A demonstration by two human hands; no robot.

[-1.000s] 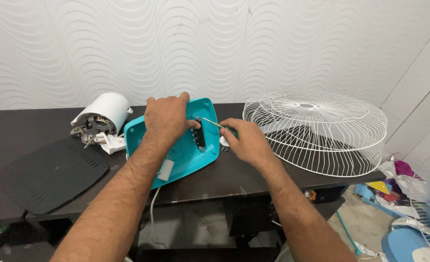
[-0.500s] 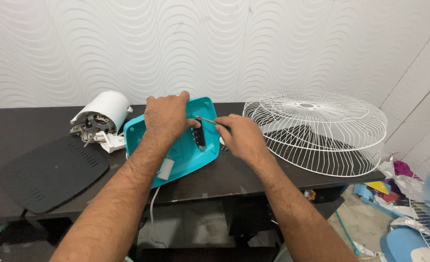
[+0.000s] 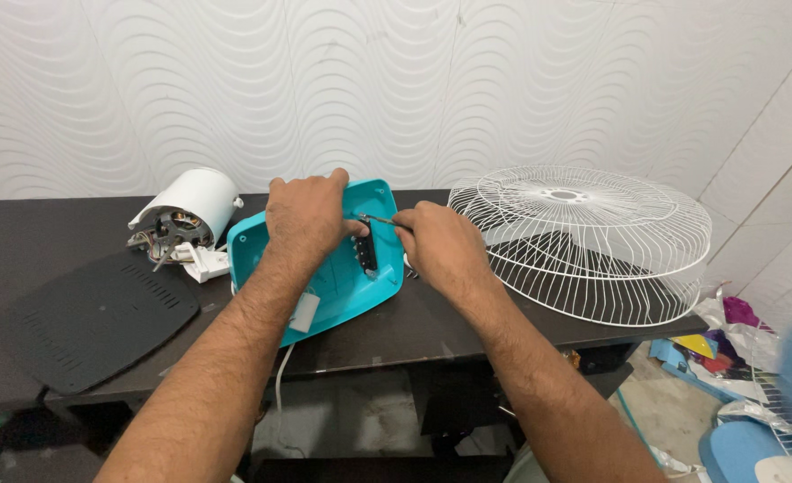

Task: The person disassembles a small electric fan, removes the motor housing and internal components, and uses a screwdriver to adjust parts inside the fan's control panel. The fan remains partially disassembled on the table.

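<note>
Two hands: both on the teal fan base, centre of the dark table
Left hand (image 3: 304,213): palm down on the top half of the teal base (image 3: 342,277), fingers curled over its far edge and clamped on it, thumb side toward the black switch block
Right hand (image 3: 439,243): at 3 o'clock of the left hand, fingers closed narrow around a thin screwdriver (image 3: 380,219); handle hidden in the fist
Screwdriver tip: points to 9 o'clock, touching or just at the black switch block (image 3: 366,253) (exact contact too small to tell)
Teal base: lies tilted on the table (image 3: 74,224), inside face up, near edge just past the table front; a white tag (image 3: 304,312) sits on its lower part and a white cord (image 3: 281,380) hangs off below
White motor housing (image 3: 190,207): at 9 o'clock of the left hand, on its side, open end with wiring showing, near the base's left edge
Black vented plate (image 3: 101,317): at 8 o'clock, flat on the table, apart from the base
White wire fan guard (image 3: 584,237): at 3 o'clock of the right hand, dome up, just beside it
Floor clutter (image 3: 727,349): at 4 o'clock, coloured scraps, blurred
</note>
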